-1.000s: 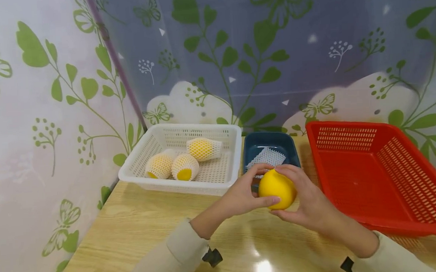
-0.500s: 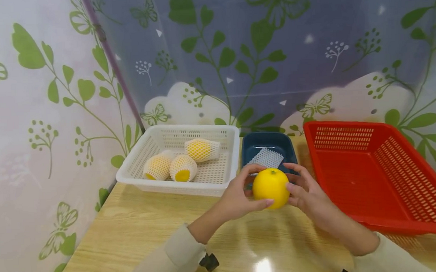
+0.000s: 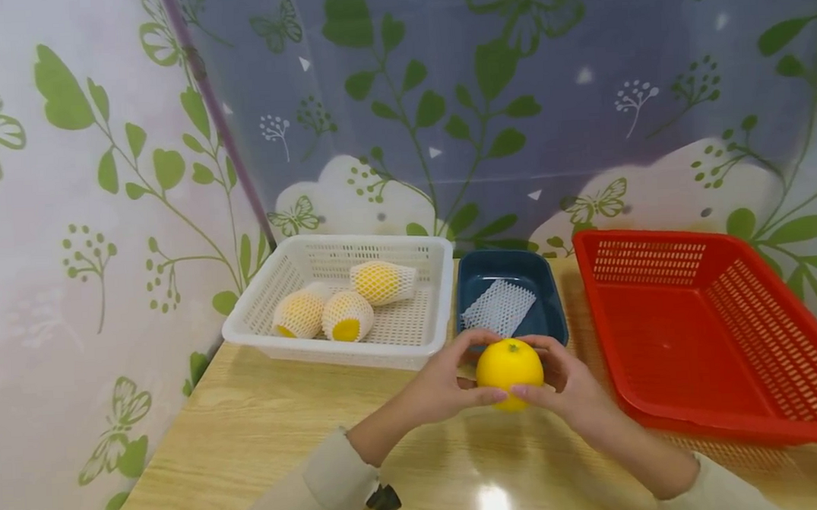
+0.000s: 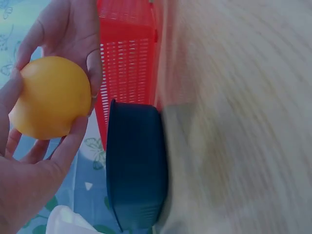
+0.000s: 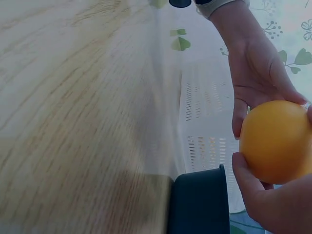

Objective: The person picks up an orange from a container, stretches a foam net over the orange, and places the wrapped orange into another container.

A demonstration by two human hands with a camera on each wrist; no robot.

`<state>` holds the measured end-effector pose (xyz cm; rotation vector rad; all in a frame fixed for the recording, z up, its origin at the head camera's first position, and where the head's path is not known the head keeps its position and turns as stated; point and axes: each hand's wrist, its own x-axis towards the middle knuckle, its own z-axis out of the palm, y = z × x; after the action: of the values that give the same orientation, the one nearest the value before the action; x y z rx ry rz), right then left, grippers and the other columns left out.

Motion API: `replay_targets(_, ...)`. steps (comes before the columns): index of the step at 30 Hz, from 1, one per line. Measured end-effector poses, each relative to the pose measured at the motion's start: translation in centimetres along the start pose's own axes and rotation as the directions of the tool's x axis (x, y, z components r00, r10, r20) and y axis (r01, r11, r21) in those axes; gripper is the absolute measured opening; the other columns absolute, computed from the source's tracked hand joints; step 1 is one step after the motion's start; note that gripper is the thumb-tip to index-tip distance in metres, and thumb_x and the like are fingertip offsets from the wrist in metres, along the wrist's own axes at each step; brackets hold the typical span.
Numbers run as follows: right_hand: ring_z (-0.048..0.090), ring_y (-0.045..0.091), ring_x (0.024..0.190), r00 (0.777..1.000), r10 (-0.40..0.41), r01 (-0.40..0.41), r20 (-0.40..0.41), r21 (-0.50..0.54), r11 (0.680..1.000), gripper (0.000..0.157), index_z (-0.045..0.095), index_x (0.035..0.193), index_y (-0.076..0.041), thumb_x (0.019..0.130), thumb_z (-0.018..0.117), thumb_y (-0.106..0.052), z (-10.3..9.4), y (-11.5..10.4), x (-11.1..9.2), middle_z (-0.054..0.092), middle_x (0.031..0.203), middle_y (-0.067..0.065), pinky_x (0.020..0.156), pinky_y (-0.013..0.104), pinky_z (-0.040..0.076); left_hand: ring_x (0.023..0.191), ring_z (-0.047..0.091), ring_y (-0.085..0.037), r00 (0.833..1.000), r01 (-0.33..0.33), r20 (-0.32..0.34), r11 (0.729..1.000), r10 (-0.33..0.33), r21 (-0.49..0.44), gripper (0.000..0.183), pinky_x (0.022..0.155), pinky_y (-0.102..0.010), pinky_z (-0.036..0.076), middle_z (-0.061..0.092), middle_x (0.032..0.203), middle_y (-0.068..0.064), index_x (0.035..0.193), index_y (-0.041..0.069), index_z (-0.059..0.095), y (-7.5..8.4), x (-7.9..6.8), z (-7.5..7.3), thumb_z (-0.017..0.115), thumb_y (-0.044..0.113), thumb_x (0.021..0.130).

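A smooth yellow orange [image 3: 509,368] with a small green stem mark on top is held between both hands, above the table in front of the dark blue bin. My left hand [image 3: 442,387] grips its left side, thumb across the front. On the opposite side my right hand [image 3: 575,385] grips it, and the two thumb tips nearly meet. Both wrist views show the orange [image 4: 51,97] bare, with fingers curled around it. Inside the dark blue bin [image 3: 551,310] lies a white foam net [image 3: 500,308].
At the left, a white basket [image 3: 344,353] holds several yellow fruits in foam nets, such as one netted fruit [image 3: 382,281]. A large red basket [image 3: 672,342] stands at the right. The wooden table [image 3: 266,436] ends at a patterned curtain [image 3: 388,96] behind them.
The orange has been turned so its stem mark faces up, and both hands have come down slightly towards the person. The right thumb has moved onto the front of the fruit.
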<state>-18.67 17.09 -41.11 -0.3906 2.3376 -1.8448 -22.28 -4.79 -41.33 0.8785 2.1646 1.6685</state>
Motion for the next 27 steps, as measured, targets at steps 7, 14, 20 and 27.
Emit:
replay_targets(7, 0.052, 0.037, 0.116, 1.000, -0.016, 0.016, 0.003, 0.033, 0.999, 0.062, 0.041, 0.138, -0.005, 0.086, 0.074, -0.014, 0.3, 0.9, 0.1, 0.048, 0.136, 0.021, 0.086, 0.031, 0.055, 0.122, 0.052, -0.018, 0.999, 0.020, -0.026, 1.000, -0.020, 0.011, 0.046, 0.092, -0.027, 0.051, 0.053, 0.133, 0.000, 0.133, 0.018, 0.048, -0.8, 0.0, 0.1, 0.069, 0.020, 0.092)
replay_targets(14, 0.053, 0.037, 0.112, 0.996, -0.064, 0.062, 0.061, 0.037, 0.997, 0.063, 0.040, 0.137, -0.004, 0.084, 0.075, -0.010, 0.5, 2.0, 0.4, 0.046, 0.134, 0.022, 0.087, 0.032, 0.055, 0.118, 0.055, -0.020, 1.000, 0.027, -0.017, 0.997, -0.026, 0.066, 0.051, 0.096, -0.028, 0.049, 0.054, 0.131, 0.000, 0.134, 0.013, 0.049, -1.0, -0.3, 0.2, 0.072, 0.020, 0.089)
replay_targets(20, 0.054, 0.036, 0.112, 0.994, -0.042, 0.041, 0.099, 0.011, 0.999, 0.066, 0.038, 0.138, -0.003, 0.085, 0.076, -0.015, 0.4, 2.8, 0.6, 0.045, 0.135, 0.023, 0.089, 0.030, 0.053, 0.117, 0.056, -0.015, 1.000, 0.018, -0.024, 0.995, -0.015, 0.103, 0.052, 0.099, -0.022, 0.044, 0.056, 0.132, -0.004, 0.134, 0.007, 0.051, -1.4, -0.1, 0.6, 0.073, 0.017, 0.088)
replay_targets(27, 0.054, 0.038, 0.115, 0.990, -0.020, 0.023, 0.140, -0.018, 1.000, 0.068, 0.037, 0.139, -0.004, 0.085, 0.076, -0.018, 0.1, 3.6, 0.6, 0.043, 0.136, 0.023, 0.091, 0.030, 0.053, 0.121, 0.054, -0.019, 0.999, 0.035, -0.026, 0.994, -0.032, 0.101, 0.054, 0.101, -0.024, 0.044, 0.055, 0.134, -0.009, 0.135, 0.002, 0.050, -2.2, -0.1, 1.2, 0.073, 0.012, 0.088)
